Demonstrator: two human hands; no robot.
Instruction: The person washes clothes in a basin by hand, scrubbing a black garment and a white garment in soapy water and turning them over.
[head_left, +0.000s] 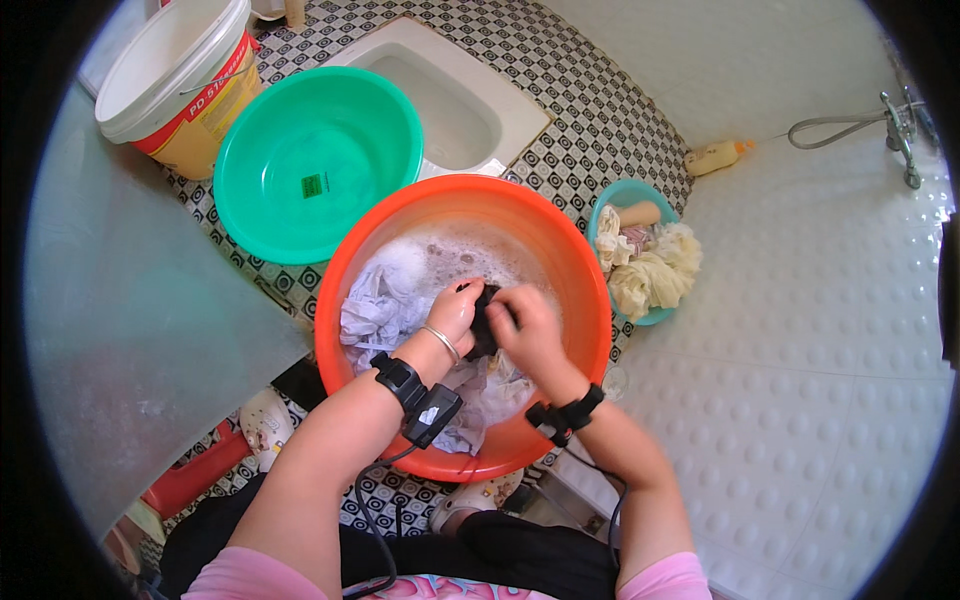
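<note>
An orange plastic basin (589, 300) stands on the patterned floor before me, holding sudsy water and pale wet clothes (379, 300). Over its middle, my left hand (455, 319) grips a dark wet cloth (485, 319). My right hand (523, 322) is pinched on the right side of the same cloth, slightly blurred, with the fingers curled. More whitish fabric (495, 390) lies in the water just below both hands. Foam (465, 251) floats at the basin's far side.
A green basin (315, 165) touches or overlaps the orange one at upper left, beside a white bucket (180, 90) and a squat toilet (450, 97). At right are a small teal basin (604, 202) of clothes, a yellowish bottle (716, 157) and a wall tap (900, 139). A frosted panel (135, 300) borders the left.
</note>
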